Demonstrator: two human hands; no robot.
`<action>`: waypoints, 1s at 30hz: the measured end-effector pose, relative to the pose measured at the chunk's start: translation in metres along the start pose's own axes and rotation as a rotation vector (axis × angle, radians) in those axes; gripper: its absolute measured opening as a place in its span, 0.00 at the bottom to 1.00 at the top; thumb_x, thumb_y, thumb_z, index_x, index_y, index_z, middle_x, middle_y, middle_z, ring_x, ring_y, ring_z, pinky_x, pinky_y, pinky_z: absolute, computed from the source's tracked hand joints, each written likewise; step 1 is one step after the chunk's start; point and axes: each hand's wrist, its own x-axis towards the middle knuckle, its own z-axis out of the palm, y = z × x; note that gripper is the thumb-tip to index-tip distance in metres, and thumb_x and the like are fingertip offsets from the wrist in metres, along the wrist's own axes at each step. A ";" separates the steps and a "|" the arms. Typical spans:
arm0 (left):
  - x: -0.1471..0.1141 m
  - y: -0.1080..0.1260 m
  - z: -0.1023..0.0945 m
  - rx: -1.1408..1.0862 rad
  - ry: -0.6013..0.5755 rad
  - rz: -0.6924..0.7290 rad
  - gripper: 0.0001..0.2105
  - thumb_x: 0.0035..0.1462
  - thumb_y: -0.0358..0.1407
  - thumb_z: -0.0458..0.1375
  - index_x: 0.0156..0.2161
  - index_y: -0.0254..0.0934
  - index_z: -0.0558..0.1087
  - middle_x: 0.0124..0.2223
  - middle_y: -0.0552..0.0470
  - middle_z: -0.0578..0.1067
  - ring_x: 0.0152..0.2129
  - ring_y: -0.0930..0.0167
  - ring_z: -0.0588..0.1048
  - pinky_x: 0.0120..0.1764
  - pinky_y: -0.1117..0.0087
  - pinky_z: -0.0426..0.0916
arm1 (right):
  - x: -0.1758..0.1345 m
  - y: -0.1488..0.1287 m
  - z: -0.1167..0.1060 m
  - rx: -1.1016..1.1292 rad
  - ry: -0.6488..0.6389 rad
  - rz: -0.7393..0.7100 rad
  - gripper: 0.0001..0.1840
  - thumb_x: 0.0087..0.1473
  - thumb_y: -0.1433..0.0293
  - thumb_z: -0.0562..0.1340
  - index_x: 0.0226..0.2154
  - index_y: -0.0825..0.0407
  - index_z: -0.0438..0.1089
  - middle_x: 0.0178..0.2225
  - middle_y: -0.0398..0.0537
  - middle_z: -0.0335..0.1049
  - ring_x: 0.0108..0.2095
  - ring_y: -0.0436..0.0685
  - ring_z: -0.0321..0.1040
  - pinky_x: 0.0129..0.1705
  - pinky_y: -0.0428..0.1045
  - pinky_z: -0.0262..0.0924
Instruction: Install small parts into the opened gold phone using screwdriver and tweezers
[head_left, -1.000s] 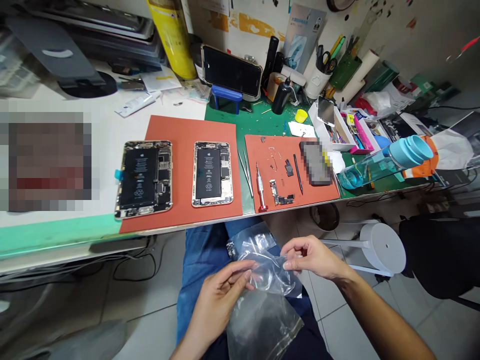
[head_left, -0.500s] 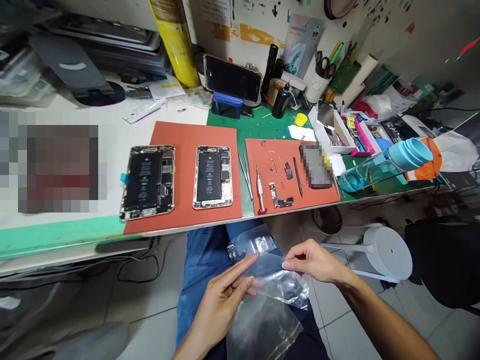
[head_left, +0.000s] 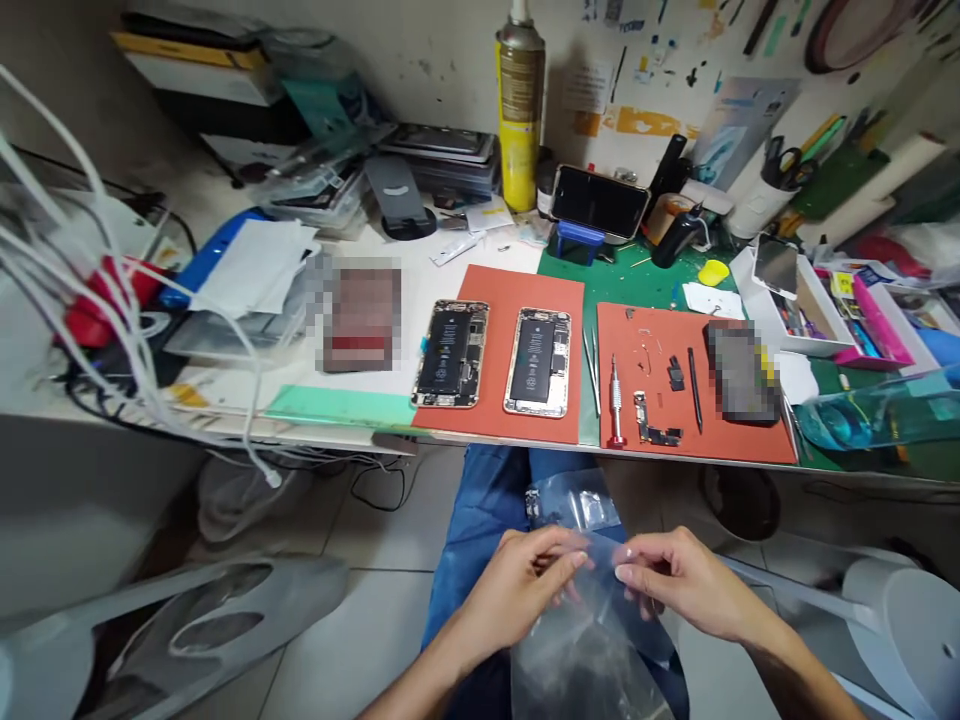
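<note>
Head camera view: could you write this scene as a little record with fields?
Left hand: fingers pinching thin clear plastic bag
Right hand: fingers pinching same bag
Lap: blue denim trousers, another clear plastic bag on top
Left brick-red mat: two opened phones showing black batteries
Right brick-red mat: silver screwdriver with red end, slim black stick

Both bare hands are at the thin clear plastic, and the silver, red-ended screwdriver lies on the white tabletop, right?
Wrong surface: the head view shows the silver, red-ended screwdriver on the orange-red rectangular mat. Left hand and right hand are indeed at the thin clear plastic.
</note>
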 end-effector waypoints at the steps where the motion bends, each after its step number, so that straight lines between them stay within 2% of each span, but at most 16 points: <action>1: 0.001 -0.001 0.000 0.019 0.036 0.008 0.16 0.67 0.49 0.64 0.45 0.38 0.84 0.35 0.46 0.86 0.26 0.67 0.84 0.29 0.73 0.75 | 0.002 -0.001 0.000 0.011 -0.009 -0.007 0.26 0.63 0.45 0.67 0.32 0.51 0.78 0.29 0.46 0.79 0.25 0.55 0.75 0.31 0.49 0.65; 5: 0.006 -0.013 -0.009 -0.007 0.222 -0.004 0.20 0.67 0.51 0.63 0.51 0.37 0.79 0.37 0.47 0.86 0.23 0.69 0.82 0.27 0.72 0.75 | 0.003 -0.001 -0.010 0.144 -0.047 -0.011 0.26 0.62 0.46 0.69 0.32 0.53 0.78 0.29 0.48 0.80 0.28 0.54 0.75 0.34 0.49 0.66; 7: 0.007 -0.023 -0.017 -0.012 0.308 -0.008 0.21 0.67 0.52 0.62 0.51 0.36 0.78 0.36 0.49 0.84 0.23 0.70 0.81 0.27 0.72 0.74 | -0.001 0.002 -0.020 0.174 -0.024 -0.025 0.25 0.63 0.48 0.70 0.32 0.54 0.78 0.31 0.49 0.80 0.30 0.53 0.75 0.37 0.48 0.67; 10: 0.008 -0.034 -0.026 -0.003 0.345 -0.004 0.22 0.68 0.55 0.60 0.47 0.36 0.79 0.34 0.50 0.82 0.23 0.70 0.79 0.27 0.71 0.74 | -0.008 0.010 -0.033 0.171 0.043 -0.051 0.24 0.63 0.49 0.70 0.32 0.53 0.78 0.30 0.48 0.80 0.30 0.53 0.74 0.37 0.49 0.67; 12: 0.010 -0.034 -0.027 0.005 0.308 0.008 0.22 0.67 0.55 0.61 0.48 0.37 0.80 0.37 0.48 0.83 0.29 0.68 0.82 0.33 0.69 0.77 | -0.010 0.012 -0.036 0.156 0.066 -0.065 0.23 0.63 0.49 0.70 0.34 0.53 0.79 0.30 0.48 0.80 0.31 0.54 0.74 0.38 0.49 0.68; 14: 0.013 -0.029 -0.022 0.049 0.248 0.046 0.20 0.66 0.53 0.63 0.51 0.40 0.81 0.48 0.45 0.84 0.42 0.63 0.84 0.45 0.64 0.80 | -0.009 0.012 -0.034 0.134 0.078 -0.082 0.23 0.63 0.49 0.70 0.35 0.53 0.80 0.32 0.49 0.81 0.33 0.55 0.75 0.40 0.50 0.68; 17: 0.017 -0.017 -0.010 0.223 0.076 0.157 0.19 0.67 0.50 0.64 0.59 0.48 0.79 0.63 0.47 0.79 0.60 0.59 0.77 0.63 0.55 0.73 | -0.003 0.007 -0.027 0.089 0.124 -0.154 0.20 0.62 0.50 0.71 0.38 0.51 0.83 0.37 0.49 0.80 0.38 0.56 0.74 0.44 0.51 0.68; 20: 0.022 -0.011 0.002 0.321 -0.098 0.195 0.29 0.64 0.49 0.67 0.68 0.54 0.71 0.71 0.49 0.71 0.69 0.56 0.69 0.70 0.50 0.65 | 0.000 0.001 -0.020 0.013 0.201 -0.286 0.16 0.64 0.53 0.71 0.40 0.49 0.84 0.41 0.48 0.75 0.43 0.56 0.72 0.51 0.52 0.66; 22: 0.027 -0.012 0.007 0.234 -0.099 0.164 0.36 0.62 0.50 0.70 0.72 0.54 0.65 0.75 0.47 0.65 0.72 0.54 0.64 0.70 0.49 0.64 | -0.001 0.000 -0.018 -0.055 0.224 -0.398 0.13 0.67 0.56 0.69 0.41 0.48 0.84 0.44 0.49 0.72 0.47 0.56 0.72 0.55 0.53 0.66; 24: 0.032 -0.015 0.008 0.031 -0.047 0.100 0.40 0.60 0.51 0.70 0.73 0.50 0.62 0.76 0.42 0.64 0.70 0.53 0.67 0.66 0.51 0.69 | -0.003 0.003 -0.017 -0.090 0.202 -0.478 0.12 0.68 0.59 0.68 0.40 0.49 0.83 0.51 0.51 0.72 0.51 0.57 0.72 0.58 0.55 0.66; 25: 0.035 -0.016 0.008 -0.084 -0.025 0.054 0.40 0.60 0.51 0.70 0.73 0.48 0.62 0.73 0.39 0.67 0.65 0.55 0.73 0.62 0.53 0.73 | -0.004 0.005 -0.017 -0.081 0.181 -0.494 0.11 0.69 0.60 0.68 0.40 0.49 0.83 0.54 0.52 0.72 0.53 0.58 0.72 0.60 0.56 0.66; 27: 0.040 -0.016 0.008 -0.255 -0.004 -0.043 0.38 0.60 0.51 0.71 0.70 0.43 0.64 0.63 0.38 0.76 0.48 0.62 0.83 0.50 0.60 0.79 | -0.005 0.011 -0.017 -0.053 0.173 -0.494 0.10 0.69 0.62 0.68 0.40 0.50 0.82 0.59 0.54 0.72 0.55 0.58 0.74 0.61 0.57 0.67; 29: 0.044 -0.015 0.010 -0.315 -0.004 -0.112 0.35 0.58 0.49 0.72 0.66 0.39 0.68 0.52 0.43 0.81 0.32 0.71 0.80 0.37 0.67 0.78 | -0.005 0.014 -0.017 -0.079 0.242 -0.490 0.08 0.67 0.63 0.69 0.39 0.49 0.81 0.63 0.56 0.70 0.58 0.60 0.74 0.63 0.59 0.67; 30: 0.045 -0.014 0.011 -0.314 -0.014 -0.135 0.35 0.58 0.48 0.73 0.65 0.38 0.69 0.49 0.45 0.81 0.28 0.73 0.78 0.33 0.70 0.76 | -0.005 0.015 -0.016 -0.122 0.286 -0.505 0.07 0.66 0.63 0.71 0.39 0.49 0.82 0.67 0.56 0.67 0.62 0.63 0.71 0.65 0.61 0.65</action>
